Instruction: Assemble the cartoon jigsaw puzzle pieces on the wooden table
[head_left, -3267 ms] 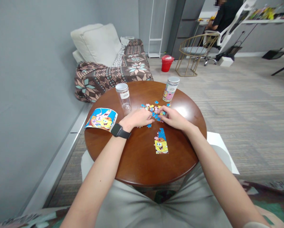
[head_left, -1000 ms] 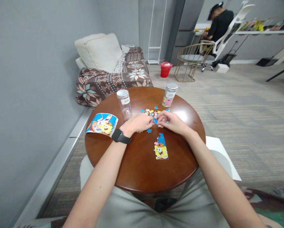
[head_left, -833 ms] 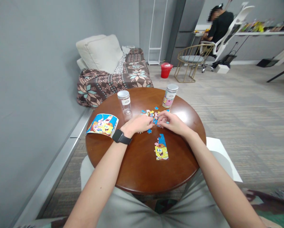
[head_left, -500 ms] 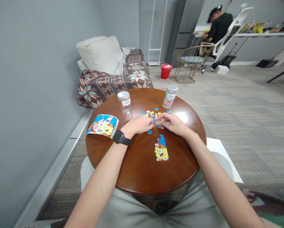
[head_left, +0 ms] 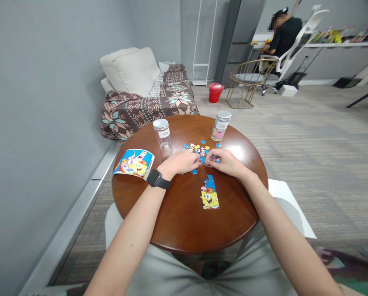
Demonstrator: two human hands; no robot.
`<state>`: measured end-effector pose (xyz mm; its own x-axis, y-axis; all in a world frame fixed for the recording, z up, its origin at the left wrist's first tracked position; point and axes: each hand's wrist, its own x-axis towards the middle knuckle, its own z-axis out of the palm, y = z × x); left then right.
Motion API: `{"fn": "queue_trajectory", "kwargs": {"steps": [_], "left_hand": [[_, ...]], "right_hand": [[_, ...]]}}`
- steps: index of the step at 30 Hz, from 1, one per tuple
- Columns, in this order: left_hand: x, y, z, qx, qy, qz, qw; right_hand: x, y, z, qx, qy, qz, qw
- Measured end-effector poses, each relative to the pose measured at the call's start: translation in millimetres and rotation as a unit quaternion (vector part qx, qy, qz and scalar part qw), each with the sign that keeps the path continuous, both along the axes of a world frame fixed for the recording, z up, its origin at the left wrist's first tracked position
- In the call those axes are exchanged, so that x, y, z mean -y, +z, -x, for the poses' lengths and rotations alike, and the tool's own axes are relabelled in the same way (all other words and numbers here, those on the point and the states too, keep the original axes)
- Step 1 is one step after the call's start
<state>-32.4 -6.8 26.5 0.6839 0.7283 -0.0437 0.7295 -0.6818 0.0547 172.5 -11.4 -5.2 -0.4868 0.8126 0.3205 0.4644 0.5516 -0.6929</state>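
Note:
Loose jigsaw puzzle pieces (head_left: 203,150) lie in a small heap on the round brown table (head_left: 184,222). My left hand (head_left: 183,161), with a black watch at the wrist, rests at the heap's left side, fingers curled in; what they hold, if anything, is hidden. Across from it, my right hand (head_left: 223,161) pinches a small puzzle piece at the heap's right side. Nearer to me lies a joined strip of puzzle (head_left: 210,193) showing a yellow cartoon face and blue background, with an uneven left edge. Neither hand touches that strip.
A clear jar (head_left: 162,135) with a silver lid and a second, printed jar (head_left: 221,125) stand behind the heap. A curved picture sheet (head_left: 135,163) lies at the table's left. Beyond are a covered sofa (head_left: 150,105), a red bin (head_left: 215,93) and a seated person (head_left: 284,35).
My right hand's fingers have drawn closer together in a pinch at the heap and shifted slightly. My left hand stays nearly in place.

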Motion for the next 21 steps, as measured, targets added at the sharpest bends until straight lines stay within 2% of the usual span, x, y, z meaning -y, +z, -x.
{"fn": "queue_trajectory", "kwargs": {"steps": [4,11,17,21], "left_hand": [[-1.3,-1.2,0.0,0.01,-0.005,0.009,1.0],[-2.2,1.7,0.9,0.018,0.01,0.026,0.999],[-0.5,2.1,-0.6,0.014,0.009,0.022,1.0],[-1.3,-0.8,-0.7,0.023,0.006,0.013,1.0]], "right_hand": [[1.7,0.8,-0.1,0.012,0.002,0.029,1.0],[0.4,-1.9,-3.3,0.048,0.011,0.028,0.998],[-4.1,-1.9,-4.2,0.017,0.057,-0.01,0.998],[-4.8,-2.6,-3.3,0.012,0.049,-0.049,0.998]]}}
